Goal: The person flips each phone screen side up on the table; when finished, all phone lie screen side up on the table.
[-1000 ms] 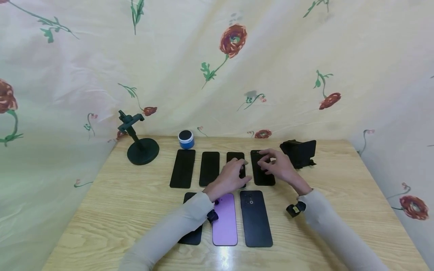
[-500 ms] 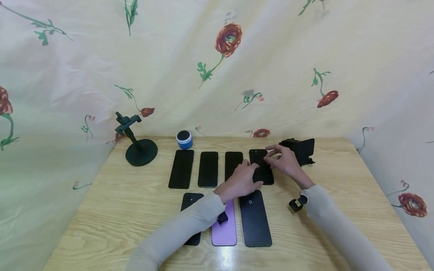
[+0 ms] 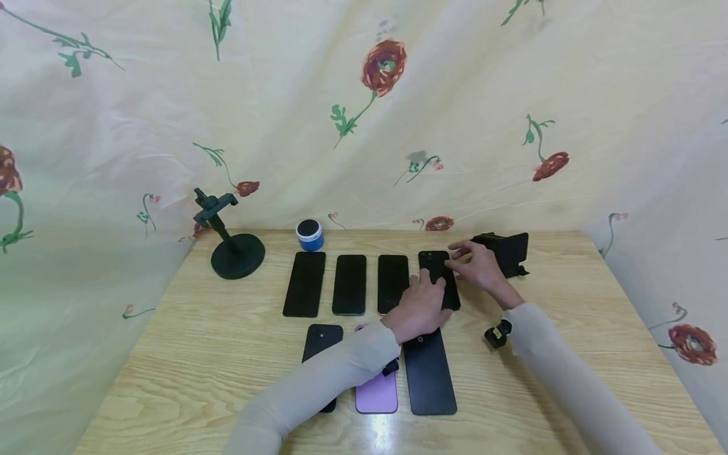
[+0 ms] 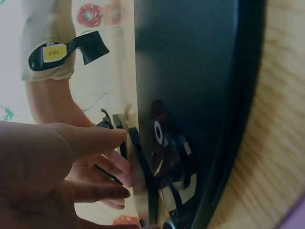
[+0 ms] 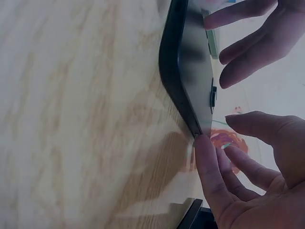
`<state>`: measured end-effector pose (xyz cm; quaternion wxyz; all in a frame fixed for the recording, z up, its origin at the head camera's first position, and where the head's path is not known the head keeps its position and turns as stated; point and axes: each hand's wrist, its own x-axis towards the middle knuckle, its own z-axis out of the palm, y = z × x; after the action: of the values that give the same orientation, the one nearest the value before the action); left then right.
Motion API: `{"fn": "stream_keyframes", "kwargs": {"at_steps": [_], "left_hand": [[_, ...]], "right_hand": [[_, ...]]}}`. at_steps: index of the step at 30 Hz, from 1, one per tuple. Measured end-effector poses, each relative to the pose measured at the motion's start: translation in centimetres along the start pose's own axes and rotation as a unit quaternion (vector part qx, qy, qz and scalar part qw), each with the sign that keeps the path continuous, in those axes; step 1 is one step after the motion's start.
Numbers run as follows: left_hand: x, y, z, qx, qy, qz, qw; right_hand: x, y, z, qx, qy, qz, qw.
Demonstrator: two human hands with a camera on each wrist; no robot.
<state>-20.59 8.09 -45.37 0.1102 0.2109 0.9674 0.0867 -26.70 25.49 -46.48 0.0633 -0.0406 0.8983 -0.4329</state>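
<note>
A black phone [image 3: 451, 294] lies on the table at the right end of the back row, camera side up. My left hand [image 3: 419, 309] is over its left part with fingers spread. My right hand [image 3: 479, 266] is at its right edge; in the right wrist view one fingertip of the right hand [image 5: 257, 179] touches the corner of that phone [image 5: 196, 62]. In that view the left fingers hover near the phone's back. Below my left hand lies a dark blue phone [image 3: 430, 379], seen close in the left wrist view with its camera ring.
Three black phones [image 3: 304, 284] lie left in the back row. A purple phone [image 3: 376, 395] and another black phone [image 3: 321, 338] lie in front, partly under the left sleeve. Behind stand a black phone stand [image 3: 237, 256], a blue-and-white round container [image 3: 309, 237] and a black folding holder [image 3: 512, 253].
My left hand has moved right, from above the third back-row phone to the rightmost one. My right hand has shifted slightly right, from over that phone to its right edge.
</note>
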Motion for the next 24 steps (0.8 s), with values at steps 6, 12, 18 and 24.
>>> {"fn": "stream_keyframes", "kwargs": {"at_steps": [6,12,18,24], "left_hand": [[0.7,1.0,0.6,0.068,0.018,-0.018,0.9974],[1.1,2.0,0.9,0.106,0.014,-0.04,0.9935],[1.4,2.8,1.1,0.136,0.012,-0.062,0.9887],[1.5,3.1,1.2,0.141,0.017,-0.063,0.9878]], "right_hand": [[0.5,0.3,-0.1,-0.013,-0.011,0.006,0.9998],[1.0,0.4,-0.1,-0.01,-0.016,0.013,0.9998],[1.6,0.6,-0.1,-0.009,-0.018,0.025,0.9995],[1.9,0.8,0.0,-0.024,-0.017,0.027,0.9992]]}}
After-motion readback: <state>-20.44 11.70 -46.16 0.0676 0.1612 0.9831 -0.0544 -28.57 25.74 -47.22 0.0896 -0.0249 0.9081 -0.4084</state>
